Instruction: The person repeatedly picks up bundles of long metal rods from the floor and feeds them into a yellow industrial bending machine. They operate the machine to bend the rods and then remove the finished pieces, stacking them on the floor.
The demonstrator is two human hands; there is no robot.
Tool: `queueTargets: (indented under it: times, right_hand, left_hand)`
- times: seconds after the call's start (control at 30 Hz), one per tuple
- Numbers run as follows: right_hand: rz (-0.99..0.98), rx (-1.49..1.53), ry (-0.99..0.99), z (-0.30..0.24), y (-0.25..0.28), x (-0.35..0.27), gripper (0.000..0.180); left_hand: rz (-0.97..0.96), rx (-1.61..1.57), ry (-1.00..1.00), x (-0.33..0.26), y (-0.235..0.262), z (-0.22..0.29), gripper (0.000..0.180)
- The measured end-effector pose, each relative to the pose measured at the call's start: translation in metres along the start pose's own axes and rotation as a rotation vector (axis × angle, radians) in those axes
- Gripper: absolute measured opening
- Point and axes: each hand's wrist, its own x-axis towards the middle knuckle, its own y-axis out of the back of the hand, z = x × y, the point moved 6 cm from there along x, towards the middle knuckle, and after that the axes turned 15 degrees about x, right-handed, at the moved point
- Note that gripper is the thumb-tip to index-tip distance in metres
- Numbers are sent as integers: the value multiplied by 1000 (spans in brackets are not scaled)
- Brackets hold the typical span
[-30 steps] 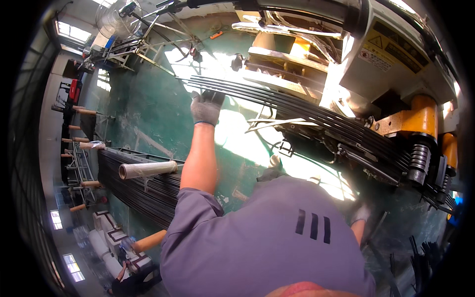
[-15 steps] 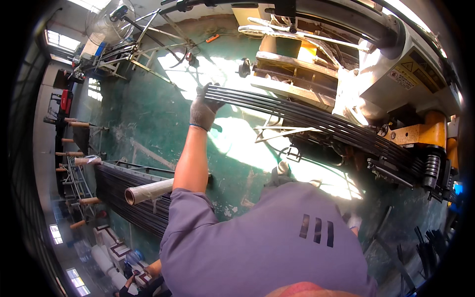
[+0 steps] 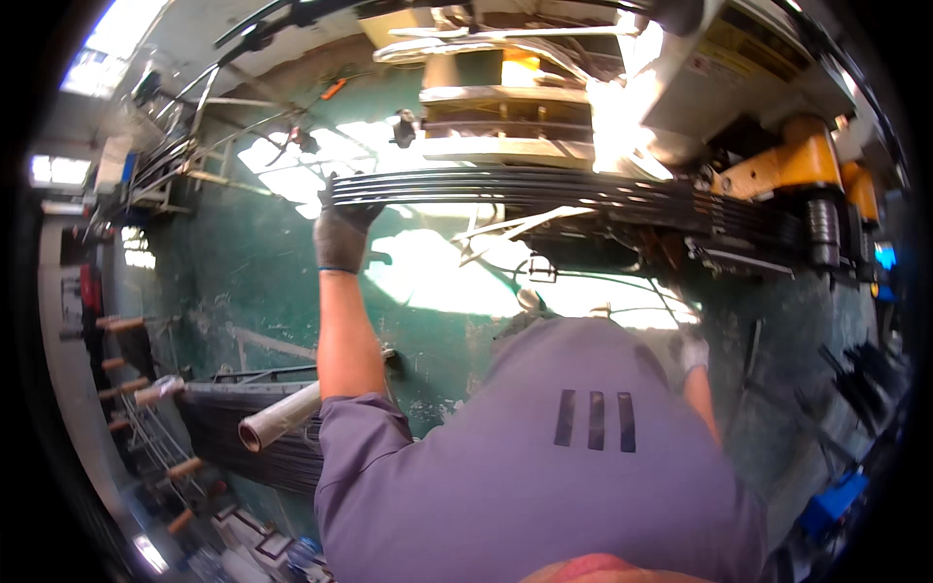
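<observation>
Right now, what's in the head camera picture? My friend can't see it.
A person's gloved left hand grips the end of a bundle of long dark rods that runs into an orange machine. The gloved right hand is low, beside their purple shirt, over a green floor.

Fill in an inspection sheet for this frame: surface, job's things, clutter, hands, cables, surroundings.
Surface: green floor, scuffed, with bright sunlit patches.
Job's things: bundle of long dark rods running across to an orange machine.
Clutter: stack of dark rods on a rack at lower left, with a roll of clear film lying on it.
Hands: left hand, in a grey glove, grips the bundle's end; right hand, gloved, is low beside the body, grip unclear.
Cables: nothing seen.
Surroundings: metal frames at upper left.
</observation>
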Motion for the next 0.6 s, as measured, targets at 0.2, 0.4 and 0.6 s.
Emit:
queueTargets:
  times: [0.2,0.4,0.6]
  right_hand:
    - [-28,-99,-76,18,2,-25,25]
    - [-28,-360,0,-3,0,1,31]
    - [-88,-345,181,-39,39,73,28]
  left_hand:
    - [-123,-623,213,0,-26,26,53]
    - [295,-553,261,-8,-13,17,65]
    - [717,-639,523,-68,-102,-44,68]
